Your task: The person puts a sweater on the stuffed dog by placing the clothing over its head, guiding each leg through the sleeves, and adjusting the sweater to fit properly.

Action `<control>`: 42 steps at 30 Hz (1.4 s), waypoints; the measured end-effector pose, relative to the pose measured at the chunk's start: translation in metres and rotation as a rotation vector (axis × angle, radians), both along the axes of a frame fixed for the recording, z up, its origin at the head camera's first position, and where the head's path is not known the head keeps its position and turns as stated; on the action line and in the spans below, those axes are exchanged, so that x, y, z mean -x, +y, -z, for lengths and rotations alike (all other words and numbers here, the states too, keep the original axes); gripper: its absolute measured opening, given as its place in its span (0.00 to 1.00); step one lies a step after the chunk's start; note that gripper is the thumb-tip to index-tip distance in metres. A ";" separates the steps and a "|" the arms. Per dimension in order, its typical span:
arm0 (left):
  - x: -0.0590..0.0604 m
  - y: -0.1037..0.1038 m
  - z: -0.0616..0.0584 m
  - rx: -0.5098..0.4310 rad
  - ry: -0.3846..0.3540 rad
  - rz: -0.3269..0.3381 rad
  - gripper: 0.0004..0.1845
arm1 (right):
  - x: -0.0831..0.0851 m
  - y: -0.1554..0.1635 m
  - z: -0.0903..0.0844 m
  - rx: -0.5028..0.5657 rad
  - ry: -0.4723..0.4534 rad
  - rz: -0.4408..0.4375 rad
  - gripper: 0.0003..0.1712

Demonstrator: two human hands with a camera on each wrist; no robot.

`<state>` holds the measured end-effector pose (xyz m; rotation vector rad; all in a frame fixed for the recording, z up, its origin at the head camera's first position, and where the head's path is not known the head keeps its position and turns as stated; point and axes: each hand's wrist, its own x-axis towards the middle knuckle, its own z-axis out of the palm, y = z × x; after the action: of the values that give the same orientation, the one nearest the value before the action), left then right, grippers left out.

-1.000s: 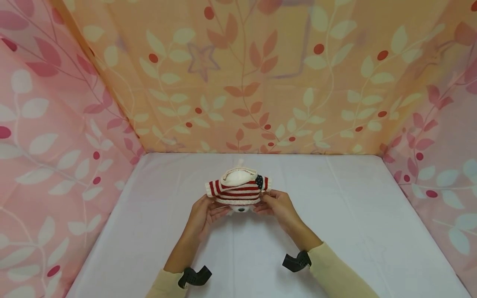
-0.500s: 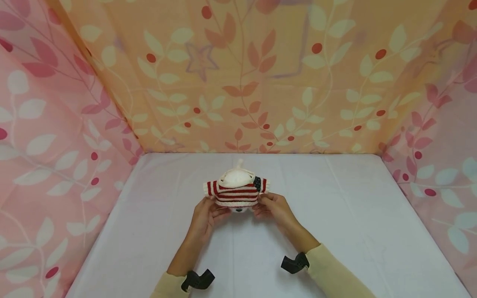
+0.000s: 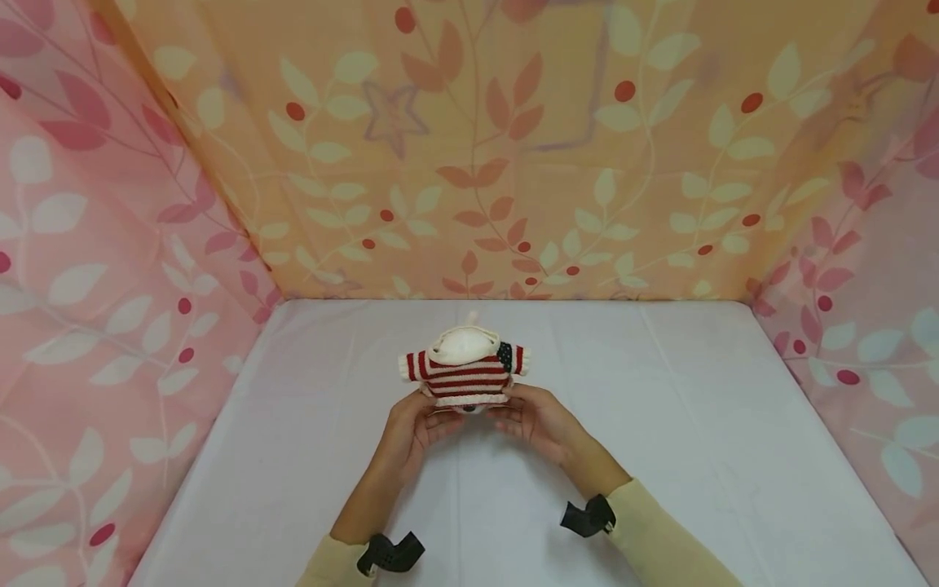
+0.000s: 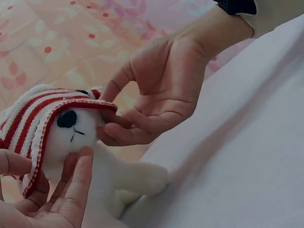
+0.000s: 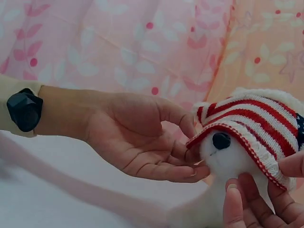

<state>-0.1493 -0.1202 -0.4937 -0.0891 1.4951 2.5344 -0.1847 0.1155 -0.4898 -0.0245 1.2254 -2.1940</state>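
A knitted toy sweater (image 3: 466, 381), striped red and white with a dark patch near one sleeve, sits over the head of a white plush toy (image 4: 107, 178). Below the hem, the toy's black nose (image 4: 66, 118) and stitched mouth show in the left wrist view; its eyes are covered. My left hand (image 3: 412, 424) pinches one side of the hem between thumb and fingers. On the opposite side, my right hand (image 3: 539, 420) pinches the hem likewise. Fingers of both hands reach beneath the hem beside the muzzle. Both short sleeves stick out sideways.
A white-covered table (image 3: 660, 424) lies under the toy. Patterned curtains surround it: an orange one (image 3: 469, 163) behind and pink ones (image 3: 81, 310) at the sides. Each wrist wears a black camera mount (image 3: 392, 553).
The sweater's hem has come lower over the toy's face, so less of the muzzle shows in the head view. Both hands have shifted slightly down and inward, keeping their hold on the hem.
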 end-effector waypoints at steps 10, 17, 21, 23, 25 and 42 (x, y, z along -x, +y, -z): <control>0.001 -0.002 0.012 -0.169 -0.068 0.023 0.26 | 0.000 0.007 0.009 0.077 -0.046 0.033 0.18; -0.002 -0.002 0.018 -0.316 -0.145 0.047 0.24 | 0.003 0.006 0.018 -0.015 -0.042 0.012 0.12; -0.002 -0.003 0.020 -0.308 -0.161 0.082 0.19 | 0.003 0.007 0.020 -0.033 -0.029 0.005 0.11; 0.001 -0.007 0.020 -0.240 -0.148 0.134 0.17 | 0.004 0.008 0.019 -0.037 0.013 -0.020 0.10; 0.005 -0.013 0.020 -0.148 -0.122 0.197 0.16 | 0.007 0.010 0.017 -0.049 0.063 -0.058 0.10; 0.055 -0.082 -0.069 0.829 0.302 0.020 0.18 | 0.048 0.061 -0.094 -0.938 0.814 -0.097 0.13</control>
<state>-0.2044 -0.2018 -0.4243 0.1979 2.5428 1.7948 -0.2327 0.1769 -0.3962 -0.6129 2.5151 -1.3275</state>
